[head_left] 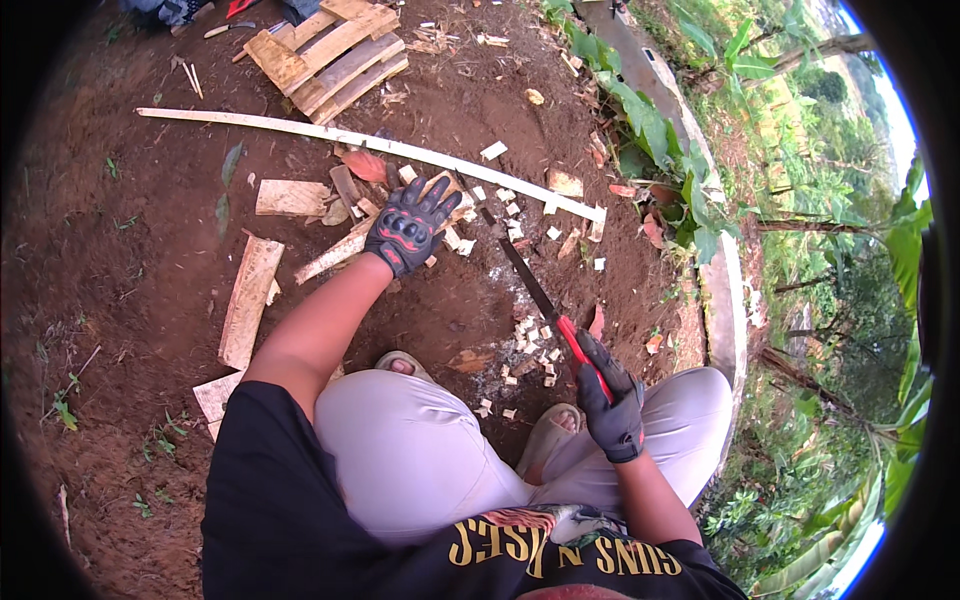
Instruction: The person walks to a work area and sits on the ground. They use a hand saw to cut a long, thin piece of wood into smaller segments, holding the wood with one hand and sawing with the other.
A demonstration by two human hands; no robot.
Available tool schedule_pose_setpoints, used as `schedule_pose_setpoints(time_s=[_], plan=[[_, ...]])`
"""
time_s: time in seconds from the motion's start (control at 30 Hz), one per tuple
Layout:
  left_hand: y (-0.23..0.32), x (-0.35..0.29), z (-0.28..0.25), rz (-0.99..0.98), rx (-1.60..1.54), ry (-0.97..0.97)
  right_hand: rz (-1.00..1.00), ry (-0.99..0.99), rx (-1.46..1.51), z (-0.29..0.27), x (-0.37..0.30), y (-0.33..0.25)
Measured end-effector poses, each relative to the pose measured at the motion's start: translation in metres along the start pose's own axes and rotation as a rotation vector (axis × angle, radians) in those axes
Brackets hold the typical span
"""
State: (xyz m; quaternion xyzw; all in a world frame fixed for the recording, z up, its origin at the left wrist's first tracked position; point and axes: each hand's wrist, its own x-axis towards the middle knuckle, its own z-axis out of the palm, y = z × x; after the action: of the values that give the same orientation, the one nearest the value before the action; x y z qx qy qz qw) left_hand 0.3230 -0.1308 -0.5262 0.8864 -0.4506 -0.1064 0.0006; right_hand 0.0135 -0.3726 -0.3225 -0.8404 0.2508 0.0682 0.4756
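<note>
My left hand, in a black glove with red trim, lies with its fingers spread over a wooden piece at the middle of the ground. Just beyond its fingertips runs a long pale wooden strip, reaching from the far left to the right. My right hand, gloved too, is wrapped round the red handle of a saw. The dark blade points forward and left, its tip close to the strip; whether it touches wood there I cannot tell. Small cut wooden blocks are scattered beside the blade.
Stacked planks lie at the far left, near a knife. Loose boards rest left of my left arm. A concrete edge borders the dirt on the right, with leafy plants along it. My sandalled feet are close by.
</note>
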Motion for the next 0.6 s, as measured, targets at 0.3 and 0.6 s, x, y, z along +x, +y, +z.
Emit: schedule_pose_setpoints(time_s=[0.3,0.6], plan=[[0.004,0.018,0.014,-0.195,-0.292,0.251,0.032,0.016,0.013,0.01,0.002,-0.004],[0.002,0.022,0.014,-0.257,-0.27,0.272,0.07,0.033,0.049,0.0,0.019,-0.023]])
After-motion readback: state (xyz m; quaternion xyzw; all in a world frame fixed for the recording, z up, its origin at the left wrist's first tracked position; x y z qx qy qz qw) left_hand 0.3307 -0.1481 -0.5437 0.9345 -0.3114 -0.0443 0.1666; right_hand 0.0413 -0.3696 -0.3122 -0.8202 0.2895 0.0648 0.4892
